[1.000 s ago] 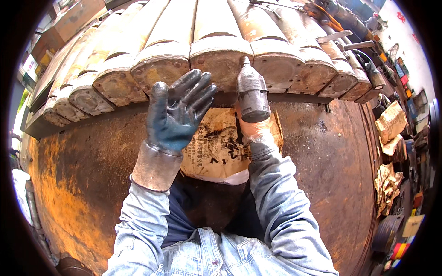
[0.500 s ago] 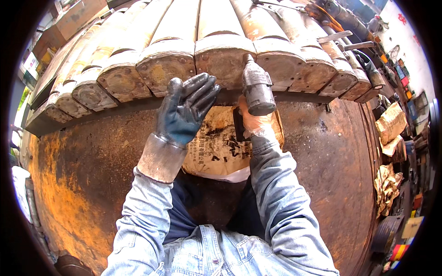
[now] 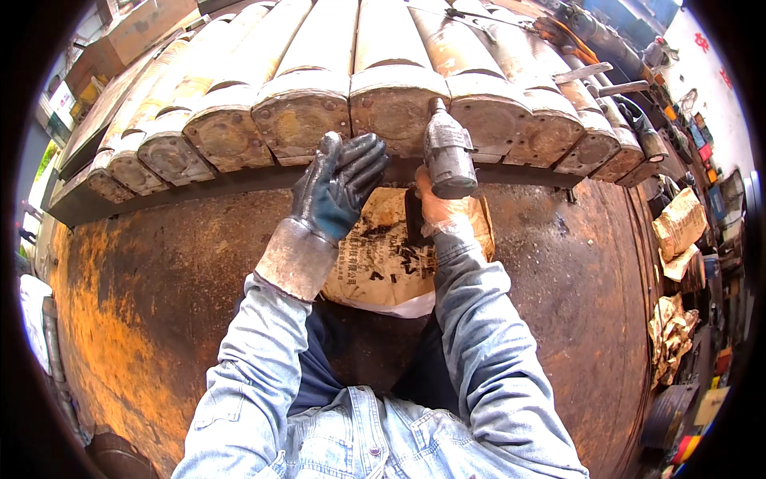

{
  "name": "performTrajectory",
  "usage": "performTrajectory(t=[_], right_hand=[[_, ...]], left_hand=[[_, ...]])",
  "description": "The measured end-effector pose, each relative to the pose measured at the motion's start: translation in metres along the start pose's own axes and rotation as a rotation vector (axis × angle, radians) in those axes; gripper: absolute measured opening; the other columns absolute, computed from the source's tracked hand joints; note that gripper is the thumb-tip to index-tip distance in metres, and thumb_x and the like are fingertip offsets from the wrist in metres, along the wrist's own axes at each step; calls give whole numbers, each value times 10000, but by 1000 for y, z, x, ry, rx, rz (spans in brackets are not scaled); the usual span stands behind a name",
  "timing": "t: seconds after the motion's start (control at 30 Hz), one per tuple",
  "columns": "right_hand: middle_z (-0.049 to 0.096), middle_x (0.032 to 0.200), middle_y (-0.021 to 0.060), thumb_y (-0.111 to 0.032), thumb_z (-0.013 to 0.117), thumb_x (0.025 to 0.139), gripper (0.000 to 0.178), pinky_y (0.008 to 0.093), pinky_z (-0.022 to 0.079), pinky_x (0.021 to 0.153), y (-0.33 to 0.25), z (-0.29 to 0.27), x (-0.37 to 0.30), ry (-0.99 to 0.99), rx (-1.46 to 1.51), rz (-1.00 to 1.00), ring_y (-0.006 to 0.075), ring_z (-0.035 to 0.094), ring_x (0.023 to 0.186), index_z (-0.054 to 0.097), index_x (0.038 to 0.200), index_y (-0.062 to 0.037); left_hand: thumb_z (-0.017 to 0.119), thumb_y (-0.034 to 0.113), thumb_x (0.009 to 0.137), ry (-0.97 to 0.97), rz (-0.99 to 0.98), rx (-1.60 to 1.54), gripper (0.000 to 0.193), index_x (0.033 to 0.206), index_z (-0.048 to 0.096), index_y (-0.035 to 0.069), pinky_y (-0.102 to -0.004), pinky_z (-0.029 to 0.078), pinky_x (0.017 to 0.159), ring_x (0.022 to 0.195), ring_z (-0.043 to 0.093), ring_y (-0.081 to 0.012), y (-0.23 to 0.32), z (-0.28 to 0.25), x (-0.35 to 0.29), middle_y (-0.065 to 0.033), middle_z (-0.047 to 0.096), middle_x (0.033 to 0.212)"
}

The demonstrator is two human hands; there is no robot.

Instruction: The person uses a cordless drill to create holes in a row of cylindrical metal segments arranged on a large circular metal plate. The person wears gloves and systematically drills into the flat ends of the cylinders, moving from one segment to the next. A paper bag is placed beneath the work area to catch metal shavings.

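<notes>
My left hand (image 3: 339,190) has moved right, nearer the power tool (image 3: 451,164), fingers pressed together, holding nothing; my right hand (image 3: 441,211), fingers partly hidden, grips it near the far block (image 3: 388,121), seemingly bearing it alone.

Partly hidden behind the dark tool (image 3: 452,164): the right hand (image 3: 440,207). Partly covered, beneath it and beside the left hand (image 3: 339,190): a paper sack (image 3: 375,279). Cut off above, beyond both hands: metal cylinders (image 3: 391,36). Too small to tell, far right: small items (image 3: 705,142).
</notes>
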State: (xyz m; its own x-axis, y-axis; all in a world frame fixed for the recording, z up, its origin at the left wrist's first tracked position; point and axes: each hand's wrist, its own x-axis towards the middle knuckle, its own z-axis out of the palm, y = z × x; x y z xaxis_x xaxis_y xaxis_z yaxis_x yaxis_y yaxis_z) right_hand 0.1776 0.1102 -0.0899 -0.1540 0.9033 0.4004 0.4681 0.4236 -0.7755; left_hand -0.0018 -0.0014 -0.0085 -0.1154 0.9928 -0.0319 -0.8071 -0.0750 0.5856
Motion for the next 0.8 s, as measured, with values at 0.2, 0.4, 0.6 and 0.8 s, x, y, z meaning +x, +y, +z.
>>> performTrajectory(t=[0.2,0.4,0.6,0.8], right_hand=[[666,842,88,-372,632,937,362,380,496,721,4,4,-2,-19,54,58,206,633,771,652,1038,-25],[672,889,113,-330,591,957,326,392,510,732,6,2,1,19,71,58,240,644,810,646,1081,-34],[678,936,139,-289,549,976,301,405,524,742,-4,-7,12,12,67,43,274,654,848,641,1123,-43],[684,983,164,-247,508,996,289,417,538,753,-43,-3,60,-6,-92,89,308,665,887,636,1166,-52]], left_hand=[[504,547,1005,10,13,46,725,1415,471,-50,-455,417,1146,1348,497,-353,3,1,-2,-236,501,1453],[499,565,1001,21,-2,49,741,1423,466,-42,-450,407,1153,1358,487,-347,2,-3,-2,-232,488,1467],[495,561,1002,40,-5,3,719,1397,497,-40,-449,420,1144,1339,509,-349,7,0,-3,-230,513,1446],[496,552,1003,54,-9,23,701,1387,508,-34,-444,427,1142,1335,515,-344,7,2,-6,-224,529,1431]])
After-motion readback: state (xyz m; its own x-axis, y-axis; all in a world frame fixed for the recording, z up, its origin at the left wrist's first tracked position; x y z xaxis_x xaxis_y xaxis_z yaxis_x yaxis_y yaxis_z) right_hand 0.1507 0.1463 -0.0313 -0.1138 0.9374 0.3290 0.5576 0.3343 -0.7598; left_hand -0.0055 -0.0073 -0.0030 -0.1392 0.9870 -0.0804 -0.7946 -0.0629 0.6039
